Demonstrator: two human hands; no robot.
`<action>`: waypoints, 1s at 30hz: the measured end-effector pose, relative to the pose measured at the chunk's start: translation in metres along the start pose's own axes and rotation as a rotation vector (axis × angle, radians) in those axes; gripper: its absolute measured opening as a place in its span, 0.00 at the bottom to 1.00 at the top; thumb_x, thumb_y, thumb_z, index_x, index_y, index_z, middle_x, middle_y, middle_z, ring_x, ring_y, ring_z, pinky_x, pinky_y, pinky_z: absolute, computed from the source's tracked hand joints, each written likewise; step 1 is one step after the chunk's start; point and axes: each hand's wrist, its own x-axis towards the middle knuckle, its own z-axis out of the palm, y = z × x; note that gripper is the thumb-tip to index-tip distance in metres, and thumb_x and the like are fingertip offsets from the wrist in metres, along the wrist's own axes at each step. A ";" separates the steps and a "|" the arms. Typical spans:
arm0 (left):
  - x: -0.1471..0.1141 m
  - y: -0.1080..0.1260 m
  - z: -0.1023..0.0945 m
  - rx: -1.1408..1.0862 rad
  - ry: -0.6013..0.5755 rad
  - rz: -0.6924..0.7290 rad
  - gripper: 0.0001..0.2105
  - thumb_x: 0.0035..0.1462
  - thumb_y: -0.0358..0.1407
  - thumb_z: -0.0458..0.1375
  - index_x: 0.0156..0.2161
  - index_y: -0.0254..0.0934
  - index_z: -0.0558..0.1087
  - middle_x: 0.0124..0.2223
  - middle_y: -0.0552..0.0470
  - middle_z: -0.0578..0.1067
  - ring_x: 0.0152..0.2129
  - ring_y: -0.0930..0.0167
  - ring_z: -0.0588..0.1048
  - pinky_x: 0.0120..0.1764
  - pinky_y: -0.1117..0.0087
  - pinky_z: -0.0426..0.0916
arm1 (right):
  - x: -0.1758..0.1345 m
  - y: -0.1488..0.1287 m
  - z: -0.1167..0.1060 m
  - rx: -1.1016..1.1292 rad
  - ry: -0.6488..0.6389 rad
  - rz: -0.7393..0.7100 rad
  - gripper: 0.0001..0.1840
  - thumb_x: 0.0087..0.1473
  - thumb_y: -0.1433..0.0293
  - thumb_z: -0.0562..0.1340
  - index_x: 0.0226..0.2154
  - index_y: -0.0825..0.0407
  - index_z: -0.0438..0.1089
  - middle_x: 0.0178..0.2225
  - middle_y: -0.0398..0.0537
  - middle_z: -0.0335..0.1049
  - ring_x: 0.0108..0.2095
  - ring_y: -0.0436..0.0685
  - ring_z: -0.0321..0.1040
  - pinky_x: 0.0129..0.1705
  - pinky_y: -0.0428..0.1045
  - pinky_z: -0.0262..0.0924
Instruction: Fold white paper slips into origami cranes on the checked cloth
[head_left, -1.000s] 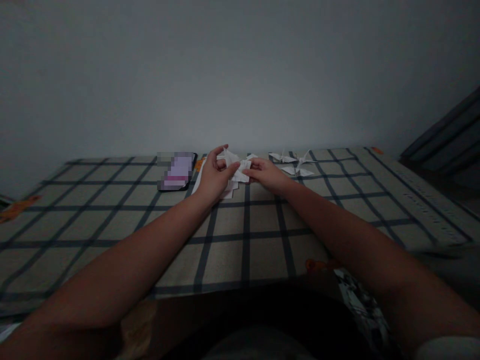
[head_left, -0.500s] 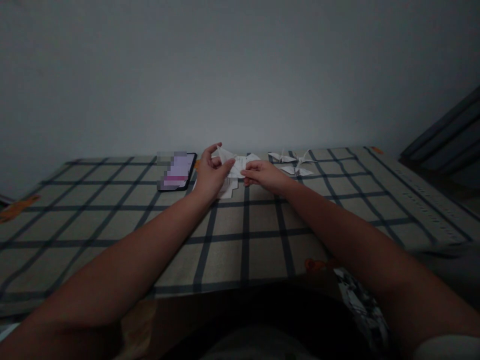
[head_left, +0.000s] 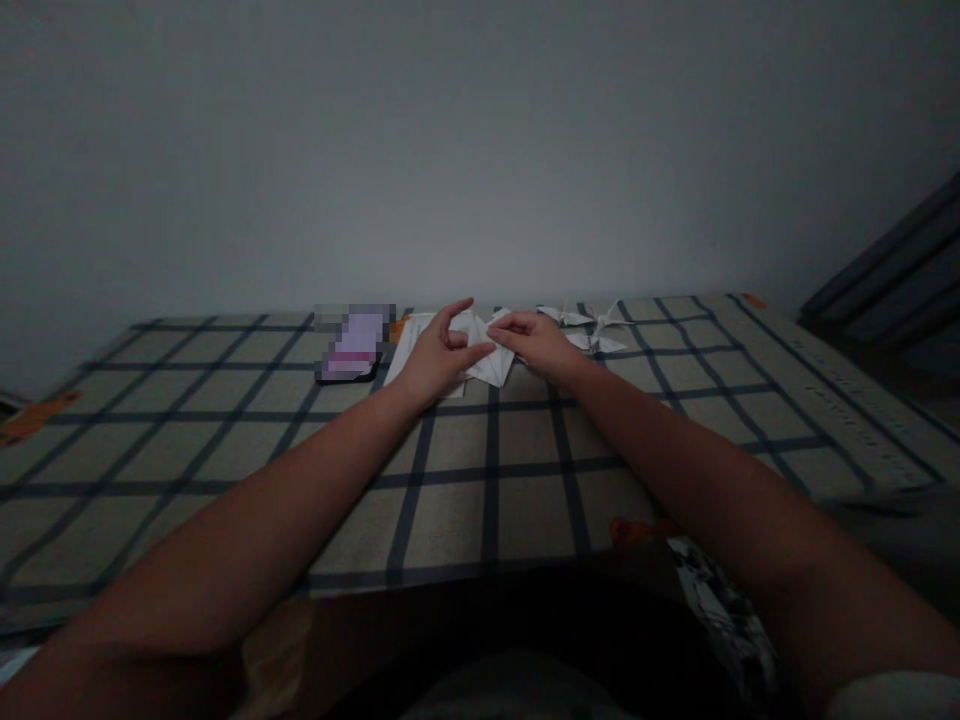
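Observation:
A partly folded piece of white paper (head_left: 493, 366) lies between my two hands, one pointed end toward me. My left hand (head_left: 439, 350) has its thumb on the paper's left part, with the index finger raised and apart. From the right, my right hand (head_left: 536, 343) pinches the paper's upper edge between thumb and fingers. Beneath and left of it, more white paper (head_left: 405, 345) lies on the cloth, partly covered by my left hand. Several folded paper cranes (head_left: 598, 343) sit just beyond my right hand.
A phone (head_left: 352, 345) with a lit, partly blurred screen lies left of my left hand. The checked tablecloth (head_left: 450, 480) covers the table up to the grey wall (head_left: 480, 150). Orange patches show at the cloth's edges. A dark slatted object (head_left: 892, 260) stands at the right.
The folded paper has come down and turned, its point now toward me. My left hand's grip has loosened, its index finger swinging right; my right hand has shifted slightly up.

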 end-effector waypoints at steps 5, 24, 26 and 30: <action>-0.002 0.005 0.001 -0.006 0.083 0.037 0.42 0.46 0.40 0.70 0.64 0.34 0.60 0.23 0.60 0.73 0.17 0.77 0.69 0.22 0.77 0.59 | -0.002 -0.002 -0.001 -0.099 0.042 -0.049 0.13 0.50 0.60 0.66 0.31 0.54 0.74 0.32 0.46 0.74 0.35 0.52 0.68 0.41 0.49 0.62; -0.002 0.004 0.000 0.005 0.068 0.064 0.34 0.48 0.38 0.68 0.60 0.35 0.65 0.29 0.54 0.78 0.21 0.75 0.73 0.26 0.76 0.64 | -0.007 -0.011 0.006 0.015 0.052 0.016 0.16 0.49 0.57 0.65 0.28 0.52 0.66 0.25 0.37 0.61 0.25 0.47 0.56 0.29 0.46 0.52; -0.004 0.007 0.001 0.046 0.039 0.060 0.35 0.47 0.37 0.69 0.60 0.35 0.64 0.27 0.55 0.77 0.21 0.75 0.73 0.26 0.76 0.63 | -0.008 -0.013 0.006 -0.005 0.009 0.014 0.17 0.48 0.56 0.66 0.28 0.52 0.66 0.25 0.38 0.60 0.25 0.47 0.55 0.29 0.46 0.51; -0.006 0.009 0.005 0.061 0.035 0.041 0.36 0.46 0.37 0.69 0.60 0.36 0.64 0.28 0.55 0.77 0.21 0.75 0.73 0.26 0.76 0.64 | -0.008 -0.012 0.005 -0.074 0.029 -0.009 0.20 0.48 0.55 0.67 0.24 0.51 0.62 0.22 0.37 0.57 0.24 0.47 0.53 0.27 0.45 0.48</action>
